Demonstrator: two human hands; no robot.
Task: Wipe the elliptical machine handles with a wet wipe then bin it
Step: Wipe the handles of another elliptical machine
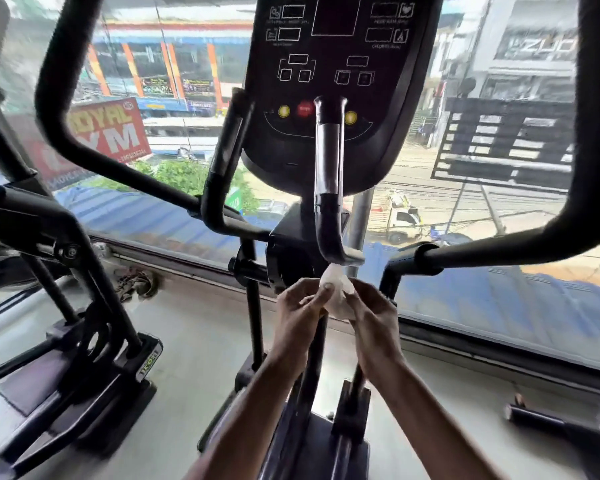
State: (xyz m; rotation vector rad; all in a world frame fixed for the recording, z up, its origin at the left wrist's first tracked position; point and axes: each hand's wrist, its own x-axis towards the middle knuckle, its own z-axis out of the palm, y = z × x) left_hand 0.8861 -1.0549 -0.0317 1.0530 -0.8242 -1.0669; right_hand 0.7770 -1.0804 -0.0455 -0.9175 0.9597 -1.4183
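Left hand [300,306]: pinched one edge of the wet wipe [336,289], fingers curled.
Right hand [374,313]: pinched the opposite edge, probably to spread or refold the wipe.
Wet wipe: bunched between both hands, just under the bend of the inner grip [328,157], within easy reach of it.
Outer handles [49,81]: well apart on either side.
Bin: none in view.

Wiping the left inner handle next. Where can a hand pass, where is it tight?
Open: between the left outer handle and the left inner handle; between the console and the right outer handle. Tight: below the console, where the left hand and right hand hold the wet wipe by the right inner handle.
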